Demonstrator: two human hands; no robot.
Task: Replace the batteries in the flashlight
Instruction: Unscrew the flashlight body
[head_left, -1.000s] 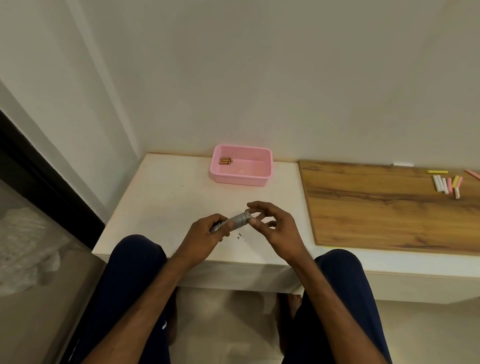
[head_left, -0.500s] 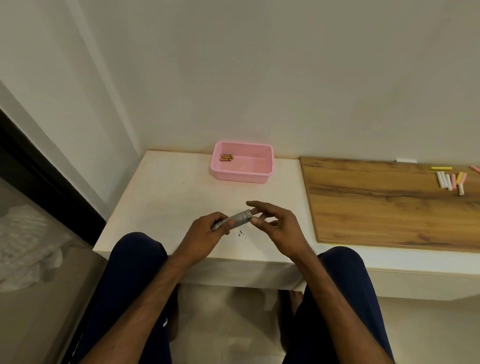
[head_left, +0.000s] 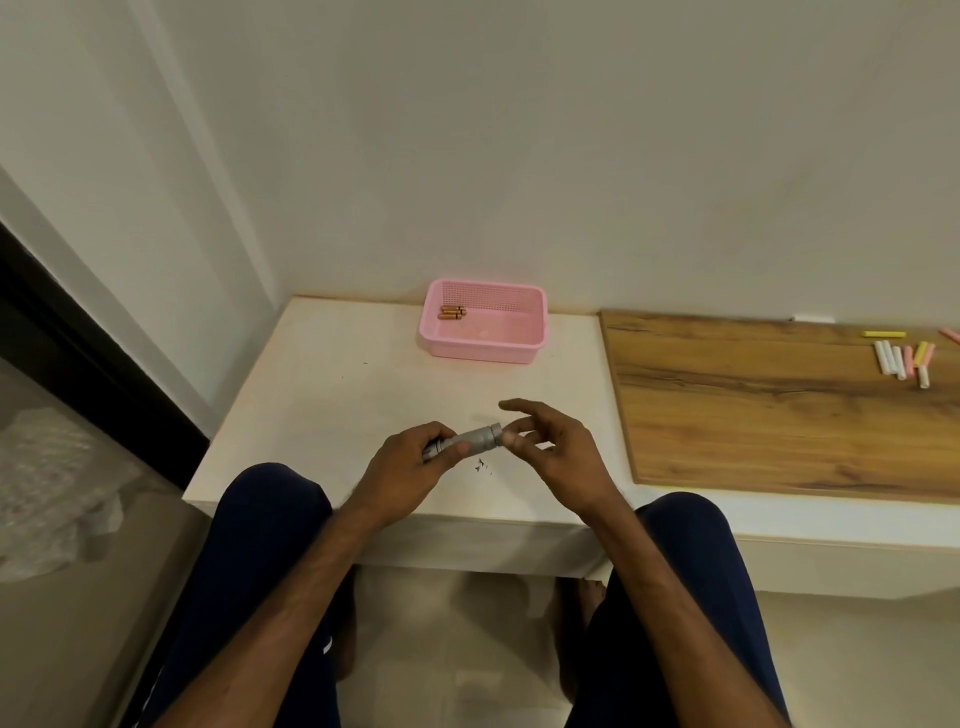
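Observation:
A small grey metal flashlight (head_left: 470, 439) is held level just above the white table (head_left: 332, 395), its wider end pointing right. My left hand (head_left: 415, 462) grips its narrow end. My right hand (head_left: 550, 452) is at the wider end, thumb and a finger pinching the end cap, with the forefinger stretched out above. Several copper-coloured batteries (head_left: 452, 312) lie in the back left corner of a pink plastic basket (head_left: 519, 347) at the far side of the table.
A wooden board (head_left: 769, 410) covers the right part of the table, with several chalk sticks (head_left: 904, 358) at its far right. Small dark specks (head_left: 482, 465) lie on the table under the flashlight. Walls close in behind and to the left. My knees sit under the front edge.
My right hand's fingers have shifted around the flashlight's end, the forefinger now raised and stretched out. The flashlight and left hand stay in about the same place.

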